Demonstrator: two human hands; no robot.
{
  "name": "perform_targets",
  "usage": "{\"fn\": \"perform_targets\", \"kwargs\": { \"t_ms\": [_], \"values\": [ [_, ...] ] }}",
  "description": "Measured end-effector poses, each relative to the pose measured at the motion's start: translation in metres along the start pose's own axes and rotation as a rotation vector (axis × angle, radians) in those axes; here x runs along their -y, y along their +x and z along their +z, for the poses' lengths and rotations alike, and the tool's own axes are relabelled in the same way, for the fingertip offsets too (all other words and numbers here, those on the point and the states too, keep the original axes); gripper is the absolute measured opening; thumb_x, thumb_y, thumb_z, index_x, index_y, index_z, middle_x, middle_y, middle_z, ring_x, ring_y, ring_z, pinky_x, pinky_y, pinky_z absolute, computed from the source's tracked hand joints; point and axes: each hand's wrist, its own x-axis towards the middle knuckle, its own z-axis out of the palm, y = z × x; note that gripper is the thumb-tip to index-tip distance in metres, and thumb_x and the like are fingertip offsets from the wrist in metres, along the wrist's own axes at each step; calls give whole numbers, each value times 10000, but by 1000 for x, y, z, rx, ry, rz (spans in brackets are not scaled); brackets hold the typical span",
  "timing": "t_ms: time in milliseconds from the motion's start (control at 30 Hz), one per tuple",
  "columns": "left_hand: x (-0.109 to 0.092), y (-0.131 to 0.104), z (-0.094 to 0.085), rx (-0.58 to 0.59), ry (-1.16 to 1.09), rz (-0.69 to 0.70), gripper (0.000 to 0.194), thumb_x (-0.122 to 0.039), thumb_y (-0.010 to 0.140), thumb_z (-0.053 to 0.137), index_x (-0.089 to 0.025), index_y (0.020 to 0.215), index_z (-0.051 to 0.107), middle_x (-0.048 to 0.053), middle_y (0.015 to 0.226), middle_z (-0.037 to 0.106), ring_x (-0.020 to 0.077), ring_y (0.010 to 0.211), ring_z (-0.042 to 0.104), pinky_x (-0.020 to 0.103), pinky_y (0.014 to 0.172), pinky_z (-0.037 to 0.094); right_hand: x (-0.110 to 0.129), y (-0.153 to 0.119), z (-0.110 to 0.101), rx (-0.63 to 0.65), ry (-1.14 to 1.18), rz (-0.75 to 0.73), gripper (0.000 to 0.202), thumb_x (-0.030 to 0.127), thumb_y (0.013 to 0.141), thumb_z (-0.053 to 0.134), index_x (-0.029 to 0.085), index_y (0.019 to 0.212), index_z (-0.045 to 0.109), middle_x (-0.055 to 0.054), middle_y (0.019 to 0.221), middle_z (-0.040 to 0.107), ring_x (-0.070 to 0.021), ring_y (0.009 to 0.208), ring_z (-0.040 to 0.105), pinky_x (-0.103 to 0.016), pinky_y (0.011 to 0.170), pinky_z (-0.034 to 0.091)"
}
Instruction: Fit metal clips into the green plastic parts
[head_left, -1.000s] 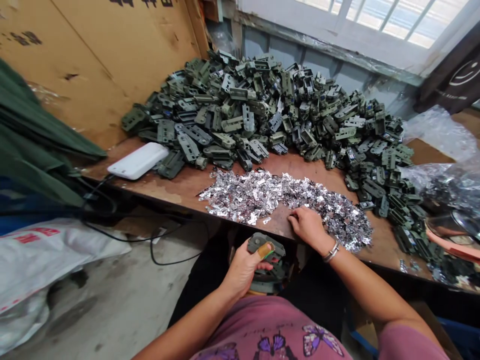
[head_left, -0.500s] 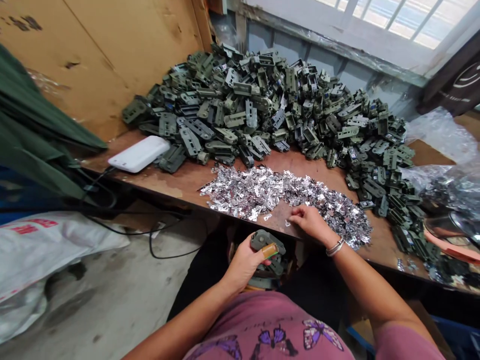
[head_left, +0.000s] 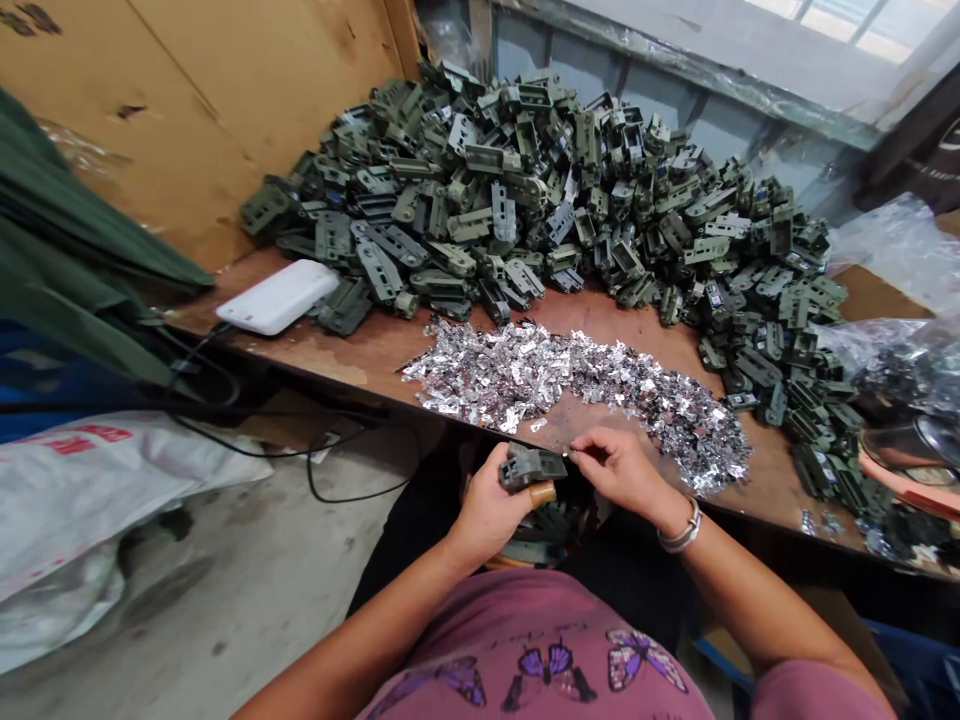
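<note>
My left hand is closed around a dark green plastic housing, held just off the table's front edge. Yellow-brown tape or a cover wraps the thumb of that hand. Close to the housing's right end, my right hand pinches a small metal clip between thumb and fingertips; little of the clip shows. Behind both hands a heap of small shiny metal clips spreads over the wooden table. More green housings lie below my left hand, in a container partly hidden by my hands.
A large pile of green housings fills the back of the table and runs down its right side. A white power bank with a cable lies at the left. Clear plastic bags lie at the right; a white sack sits on the floor.
My right hand has lifted a clip from the table and brought it toward the housing. My left hand has turned the housing so its end points right.
</note>
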Motion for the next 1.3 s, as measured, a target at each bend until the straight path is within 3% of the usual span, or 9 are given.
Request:
{"fn": "perform_targets", "kwargs": {
  "t_ms": [133,267,467,600,767,900,1033,1200,1300],
  "values": [
    [2,-6,1,102,70,83,375,-220,652,776,-184,987,612,47,978,728,167,817,660,286,762,512,16,-9,-9,96,-102,-118,109,128,823,598,179,761,670,-6,680,668,-115,626,603,-221,600,433],
    [3,-13,-1,214,25,80,379,-199,650,776,-176,991,614,80,1088,717,185,910,680,304,819,526,20,-19,-19,186,-115,-174,118,140,864,608,190,807,699,-6,694,695,-121,642,648,-219,596,466],
    [2,-17,-7,234,-16,-5,401,-215,626,781,-175,993,626,49,958,734,179,830,683,300,778,536,21,-41,-10,6,-128,-412,176,123,936,504,176,1034,640,-70,884,731,-146,763,687,-256,682,559],
    [4,-19,-7,243,39,9,383,-228,617,782,-176,968,640,42,930,729,177,804,672,295,761,531,17,-46,7,33,-194,-456,219,88,927,443,176,1048,603,-80,875,717,-159,746,681,-273,647,564],
    [7,-20,-9,287,104,26,364,-236,642,771,-181,982,652,42,909,730,175,781,664,289,741,527,11,-50,19,37,-27,-294,173,129,904,477,194,983,617,-68,824,713,-154,671,664,-280,599,543],
    [5,-21,-14,263,98,26,366,-256,647,788,-173,976,648,60,946,733,175,784,672,283,729,531,5,-56,23,59,478,106,202,292,914,561,220,1095,613,-47,854,738,-138,636,687,-246,526,540],
    [7,-21,-14,211,44,39,381,-265,653,816,-171,974,633,86,1016,736,189,841,688,298,768,543,5,-53,30,-75,810,402,309,391,814,693,205,1054,630,-58,890,739,-139,644,686,-208,477,496],
    [21,-21,-8,133,-42,131,406,-291,671,824,-182,1007,623,110,1118,715,234,985,684,386,904,535,15,-37,51,-43,1147,579,362,380,674,792,184,952,671,-5,723,677,-76,470,527,-178,412,373],
    [23,-21,-15,127,-85,119,460,-302,654,831,-186,1046,621,127,1228,672,270,1149,621,431,1021,466,17,-33,58,-18,1222,588,397,402,688,773,200,1006,648,7,749,636,-56,452,416,-186,407,317]
  ]
}}
